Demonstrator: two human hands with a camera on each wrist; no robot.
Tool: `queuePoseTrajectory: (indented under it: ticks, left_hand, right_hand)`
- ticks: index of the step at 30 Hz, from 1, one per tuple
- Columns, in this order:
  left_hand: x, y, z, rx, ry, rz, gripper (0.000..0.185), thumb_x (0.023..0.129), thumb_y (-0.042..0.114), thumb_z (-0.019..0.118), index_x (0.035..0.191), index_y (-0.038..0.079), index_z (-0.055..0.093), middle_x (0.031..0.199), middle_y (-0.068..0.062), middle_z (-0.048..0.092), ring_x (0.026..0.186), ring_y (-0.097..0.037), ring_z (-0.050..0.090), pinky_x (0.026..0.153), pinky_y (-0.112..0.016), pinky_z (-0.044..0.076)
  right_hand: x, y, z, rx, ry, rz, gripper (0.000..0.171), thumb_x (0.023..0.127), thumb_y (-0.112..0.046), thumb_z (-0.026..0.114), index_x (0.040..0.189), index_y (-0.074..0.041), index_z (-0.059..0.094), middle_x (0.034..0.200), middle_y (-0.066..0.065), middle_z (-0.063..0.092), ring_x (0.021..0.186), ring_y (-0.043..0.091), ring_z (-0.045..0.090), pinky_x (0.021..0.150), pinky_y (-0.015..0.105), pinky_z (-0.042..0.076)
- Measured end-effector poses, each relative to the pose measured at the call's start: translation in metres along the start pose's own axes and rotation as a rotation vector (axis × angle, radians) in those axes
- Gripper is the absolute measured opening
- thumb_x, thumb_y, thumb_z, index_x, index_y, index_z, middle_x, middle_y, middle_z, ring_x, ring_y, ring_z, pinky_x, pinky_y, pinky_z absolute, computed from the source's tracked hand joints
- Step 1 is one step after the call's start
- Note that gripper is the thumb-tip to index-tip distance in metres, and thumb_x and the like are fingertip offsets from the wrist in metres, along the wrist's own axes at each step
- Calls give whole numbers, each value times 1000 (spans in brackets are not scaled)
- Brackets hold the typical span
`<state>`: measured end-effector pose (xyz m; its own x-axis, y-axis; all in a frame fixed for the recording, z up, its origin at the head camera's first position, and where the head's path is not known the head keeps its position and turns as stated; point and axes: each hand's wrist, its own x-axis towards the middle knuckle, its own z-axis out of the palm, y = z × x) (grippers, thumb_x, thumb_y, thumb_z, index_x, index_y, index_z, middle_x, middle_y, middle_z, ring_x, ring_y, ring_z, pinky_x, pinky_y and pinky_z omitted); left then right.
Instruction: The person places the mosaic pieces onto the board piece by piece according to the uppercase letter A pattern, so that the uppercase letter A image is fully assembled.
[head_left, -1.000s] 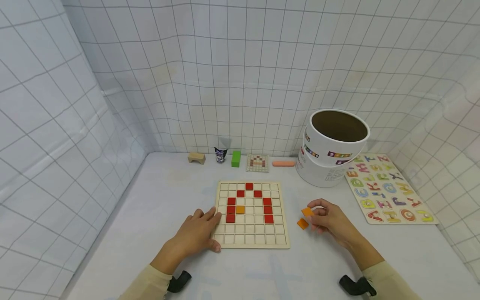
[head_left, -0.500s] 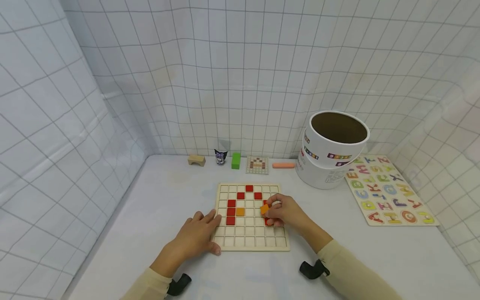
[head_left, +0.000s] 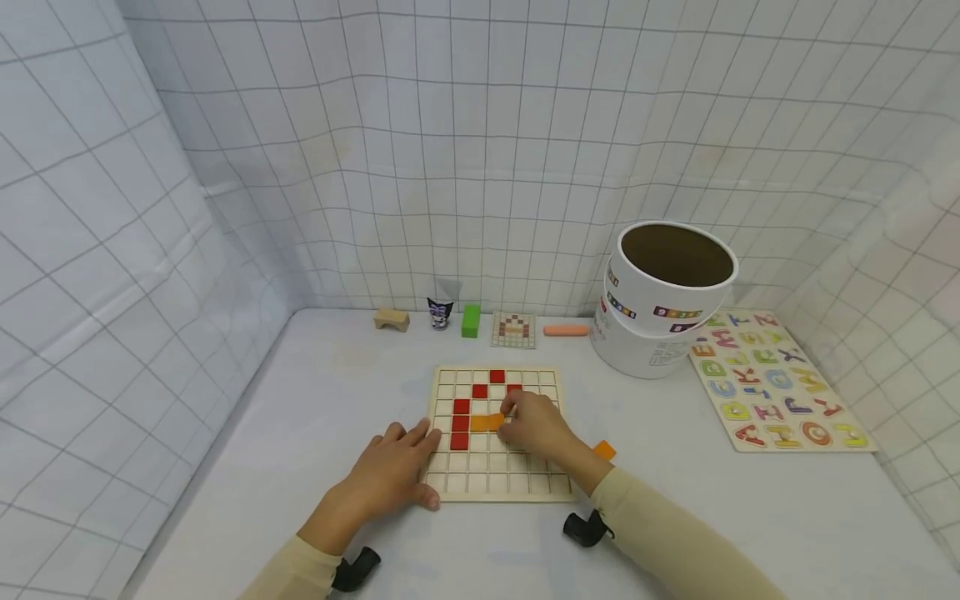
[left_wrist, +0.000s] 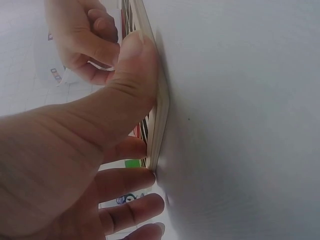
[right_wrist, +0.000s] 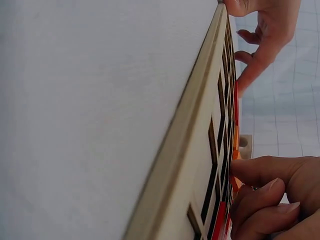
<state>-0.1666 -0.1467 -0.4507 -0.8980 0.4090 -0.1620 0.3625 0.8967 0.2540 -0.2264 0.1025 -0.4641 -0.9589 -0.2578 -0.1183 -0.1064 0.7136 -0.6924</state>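
A pale wooden grid board [head_left: 498, 485] lies flat with red square tiles [head_left: 460, 423] set in some of its cells. My left hand [head_left: 393, 467] rests along the board's left side, fingers spread, the thumb against its edge in the left wrist view. Above the board's middle, my right hand [head_left: 540, 427] pinches an orange square tile [head_left: 495, 422], slightly askew, right beside another orange tile [head_left: 477, 423] in its cell. The right hand and forearm hide the right-hand red tiles in the head view. Partly behind the right wrist, a loose orange tile [head_left: 604, 450] lies on the table.
Along the back stand a wooden arch block [head_left: 392, 319], a small figurine [head_left: 440, 314], a green block [head_left: 470, 322], a small pattern card [head_left: 513, 330] and an orange stick [head_left: 566, 331]. A white bucket [head_left: 637, 350] and an alphabet board [head_left: 780, 392] are at the right.
My right hand has carried an orange tile leftward from beside the board and lowered it next to the orange tile there. The left hand has stayed in place.
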Motion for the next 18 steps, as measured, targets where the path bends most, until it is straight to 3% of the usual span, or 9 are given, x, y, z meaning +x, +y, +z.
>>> queuePoseTrajectory:
  ticks: [7,12,18]
  left_hand:
    - [1,-1,1,4,3,-4,98,66,50,88,147,7,54,157,-17,45,121,-33,50,94,-52,44]
    - [2,-2,3,4,0,-4,97,67,50,88,148,8,54,157,-17,45,122,-33,50,94,-52,44]
    - [2,-1,2,-6,-7,-10,97,67,48,88,148,7,54,157,-17,45,122,-34,49,95,-52,44]
  right_hand:
    - [0,1,-3,-14,5,-22,15,84,-8,75,96,-9,67,67,1,59,60,16,51,55,29,41]
    - [1,0,-5,-58,-13,-95,21,87,-8,74,108,-10,73,79,-2,65,70,15,54,62,30,44]
    - [1,-1,-6,-86,-36,-112,18,89,-7,72,106,-13,76,85,-3,65,74,16,53,66,32,44]
